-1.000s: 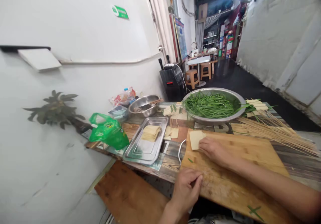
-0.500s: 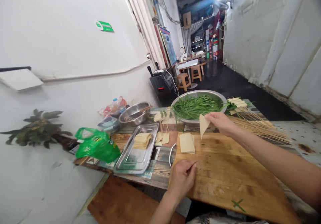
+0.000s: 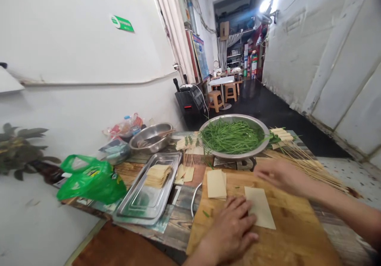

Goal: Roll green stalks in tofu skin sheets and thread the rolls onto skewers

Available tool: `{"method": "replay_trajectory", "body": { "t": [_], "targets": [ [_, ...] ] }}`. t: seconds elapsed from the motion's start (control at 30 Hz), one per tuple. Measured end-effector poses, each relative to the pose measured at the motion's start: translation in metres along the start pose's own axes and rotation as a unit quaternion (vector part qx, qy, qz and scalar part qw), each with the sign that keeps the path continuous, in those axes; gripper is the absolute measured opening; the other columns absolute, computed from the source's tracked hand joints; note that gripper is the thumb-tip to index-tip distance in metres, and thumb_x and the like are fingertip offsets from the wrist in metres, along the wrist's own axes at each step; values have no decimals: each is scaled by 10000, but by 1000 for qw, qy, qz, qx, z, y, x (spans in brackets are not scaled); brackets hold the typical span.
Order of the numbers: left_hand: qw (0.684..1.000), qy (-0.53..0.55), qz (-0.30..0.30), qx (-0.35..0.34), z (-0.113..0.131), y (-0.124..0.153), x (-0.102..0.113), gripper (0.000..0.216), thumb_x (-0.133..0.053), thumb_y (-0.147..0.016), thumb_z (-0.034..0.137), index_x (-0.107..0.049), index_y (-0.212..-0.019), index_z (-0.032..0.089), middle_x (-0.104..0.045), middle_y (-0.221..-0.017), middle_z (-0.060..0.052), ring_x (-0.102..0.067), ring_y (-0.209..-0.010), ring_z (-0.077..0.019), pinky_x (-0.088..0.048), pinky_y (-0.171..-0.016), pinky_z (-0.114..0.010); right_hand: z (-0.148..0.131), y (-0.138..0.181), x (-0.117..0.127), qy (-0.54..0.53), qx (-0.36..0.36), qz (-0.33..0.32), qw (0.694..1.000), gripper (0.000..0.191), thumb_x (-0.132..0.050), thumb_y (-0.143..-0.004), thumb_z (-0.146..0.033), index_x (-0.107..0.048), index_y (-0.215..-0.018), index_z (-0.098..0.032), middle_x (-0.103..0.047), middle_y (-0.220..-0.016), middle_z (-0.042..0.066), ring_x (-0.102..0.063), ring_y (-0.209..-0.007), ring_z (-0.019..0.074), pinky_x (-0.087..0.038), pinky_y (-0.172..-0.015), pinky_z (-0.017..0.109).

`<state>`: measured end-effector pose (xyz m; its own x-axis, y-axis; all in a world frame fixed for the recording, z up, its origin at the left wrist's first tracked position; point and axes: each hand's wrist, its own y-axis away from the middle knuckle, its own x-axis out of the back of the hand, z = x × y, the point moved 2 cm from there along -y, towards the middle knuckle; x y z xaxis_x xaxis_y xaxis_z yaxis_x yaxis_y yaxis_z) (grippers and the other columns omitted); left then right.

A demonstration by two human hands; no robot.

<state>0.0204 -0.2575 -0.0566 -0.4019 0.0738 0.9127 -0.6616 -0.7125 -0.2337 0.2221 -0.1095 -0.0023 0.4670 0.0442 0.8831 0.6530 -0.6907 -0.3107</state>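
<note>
A thin pale tofu-skin sheet (image 3: 259, 208) lies flat on the wooden cutting board (image 3: 293, 222). My left hand (image 3: 233, 228) rests on the board with its fingers stretched out, the tips at the sheet's left edge. Above the board's far side is my right hand (image 3: 275, 174), smeared by motion, so its fingers cannot be read. A small stack of similar sheets (image 3: 216, 183) sits at the board's upper left. Just beyond the board stands a wide metal bowl (image 3: 238, 155) heaped with green chives (image 3: 233, 135).
Left of the board is a metal tray (image 3: 143, 212) holding folded sheets (image 3: 157, 175). Beyond it stands a smaller metal bowl (image 3: 151, 137), with a green plastic bag (image 3: 92, 180) nearer. Skewered rolls (image 3: 281, 135) lie right of the chives, their long sticks (image 3: 315, 166) pointing toward me.
The sheet that hung from my right hand now lies flat on the board. My left hand has moved right and opened out beside it. My right hand has shifted slightly right and nearer.
</note>
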Motion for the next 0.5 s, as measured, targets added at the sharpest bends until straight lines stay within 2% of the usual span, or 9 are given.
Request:
{"method": "replay_trajectory", "body": {
  "t": [0.1,0.2,0.27,0.37,0.5],
  "targets": [
    [1000,-6,-7,-16,-6,2,-11,412,-465,-940,500,-545,-1247,238,-557,-1338,-59,-446,-1293,-222,-287,-1138,-415,44,-84,20,157,-88,-96,979,216,-545,-875,-290,-750,-859,-226,-735,-909,53,-669,-840,186,-485,-720,239],
    [998,-27,10,-49,-16,3,-26,434,-482,-928,523,-538,-1243,230,-575,-1316,-53,-457,-1280,-213,-308,-1121,-378,72,-143,9,234,-131,-165,949,219,-557,-849,-201,-765,-917,-198,-737,-968,88,-674,-928,216,-488,-743,245],
    [996,-50,31,-73,-21,1,-35,459,-492,-912,559,-549,-1217,220,-597,-1284,-55,-482,-1251,-220,-343,-1089,-372,85,-165,-12,247,-132,-185,942,216,-598,-818,-192,-764,-957,-190,-737,-981,104,-679,-935,232,-496,-733,254],
    [991,-78,53,-93,-25,-1,-41,469,-471,-915,580,-560,-1186,208,-616,-1254,-61,-516,-1208,-225,-385,-1038,-369,102,-182,-44,267,-120,-199,935,299,-650,-791,-227,-728,-1077,-189,-715,-1069,127,-667,-988,251,-503,-769,278],
    [993,-74,37,-82,-22,-2,-38,453,-465,-929,550,-548,-1198,194,-607,-1268,-66,-498,-1226,-222,-377,-1039,-363,119,-191,-65,288,-91,-203,931,267,-643,-791,-231,-726,-1030,-145,-701,-1076,163,-649,-1029,268,-491,-833,305]
  ]
}}
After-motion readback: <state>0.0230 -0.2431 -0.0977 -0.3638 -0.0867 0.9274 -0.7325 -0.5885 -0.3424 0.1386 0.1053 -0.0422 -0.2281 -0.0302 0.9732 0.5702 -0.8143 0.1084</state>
